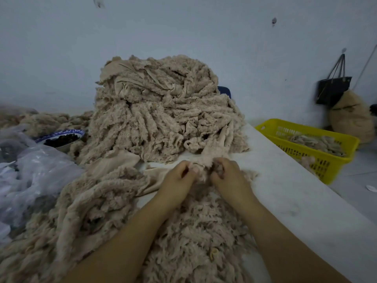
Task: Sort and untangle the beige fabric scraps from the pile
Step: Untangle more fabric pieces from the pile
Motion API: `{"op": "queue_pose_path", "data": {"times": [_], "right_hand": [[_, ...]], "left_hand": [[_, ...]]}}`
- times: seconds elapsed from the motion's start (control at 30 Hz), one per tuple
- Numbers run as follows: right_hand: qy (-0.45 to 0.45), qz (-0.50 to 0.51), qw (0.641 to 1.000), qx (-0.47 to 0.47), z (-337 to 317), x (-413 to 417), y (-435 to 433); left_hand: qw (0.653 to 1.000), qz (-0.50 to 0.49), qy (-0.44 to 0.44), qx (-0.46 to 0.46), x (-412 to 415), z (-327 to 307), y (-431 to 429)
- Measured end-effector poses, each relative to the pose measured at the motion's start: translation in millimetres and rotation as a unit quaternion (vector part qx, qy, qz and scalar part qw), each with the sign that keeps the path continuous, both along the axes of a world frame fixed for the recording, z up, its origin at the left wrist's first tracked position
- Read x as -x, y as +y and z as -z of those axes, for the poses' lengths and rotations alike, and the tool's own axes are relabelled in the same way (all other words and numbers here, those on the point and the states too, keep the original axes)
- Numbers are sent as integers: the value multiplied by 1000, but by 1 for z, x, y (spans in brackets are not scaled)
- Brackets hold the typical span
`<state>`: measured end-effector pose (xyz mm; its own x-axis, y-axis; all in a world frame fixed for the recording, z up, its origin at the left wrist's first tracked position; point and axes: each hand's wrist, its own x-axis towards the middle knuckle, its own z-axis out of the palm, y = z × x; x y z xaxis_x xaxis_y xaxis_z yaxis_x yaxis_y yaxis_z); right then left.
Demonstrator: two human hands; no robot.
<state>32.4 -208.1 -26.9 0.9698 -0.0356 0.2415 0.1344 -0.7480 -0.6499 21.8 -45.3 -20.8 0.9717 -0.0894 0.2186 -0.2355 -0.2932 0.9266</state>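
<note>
both hands are down at the near foot of the heap, close together: the left hand and the right hand each have their fingers curled in, pinching the same fluffy beige scrap between them, as if teasing it apart. that scrap trails up and back into the big pile, which stands tall against the wall in the middle of the counter, its strips knotted and draped over one another. more beige strips lie spread across the counter under and to the left of the person's forearms; i cannot tell whether these are already sorted or waiting their turn. off the counter's right edge a yellow basket holds only a thin layer of scraps, with plenty of room above them. to the left sit a crumpled plastic bag and a blue-rimmed bowl of something dark, the bowl touching the pile's skirt. from where i stand the job looks to be in its early part: one scrap in hand, a little in the basket, and the bulk of the pile not yet pulled apart.
</note>
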Motion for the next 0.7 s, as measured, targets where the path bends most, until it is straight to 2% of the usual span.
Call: {"op": "queue_pose_path", "data": {"times": [0.07,0.13,0.23,0.27,0.33,0.37,0.43,0.5,0.63,0.7], "right_hand": [[16,-24,998,60,3,1,2],[-8,-12,997,80,5,1,0],[-10,14,995,93,7,-1,-4],[-20,30,998,47,6,-2,-5],[-74,91,987,-113,2,-3,-7],[-108,133,967,-186,-2,-3,-11],[-134,203,930,-274,-6,-4,-22],[-114,238,913,-312,-6,-4,-30],[-130,226,897,-358,-9,-1,-24],[-158,219,887,-376,-14,2,-19]], "left_hand": [[984,21,43,173,1,-6,0],[946,27,77,312,-2,-12,4],[912,7,112,395,-7,-18,15],[909,-5,117,400,-8,-18,16],[901,-38,122,415,-10,-20,18],[888,-59,123,440,-12,-21,20],[833,-99,122,530,-17,-25,31],[788,-119,112,593,-22,-26,45],[786,-101,115,599,-22,-23,48],[769,-121,116,617,-24,-22,48]]}}
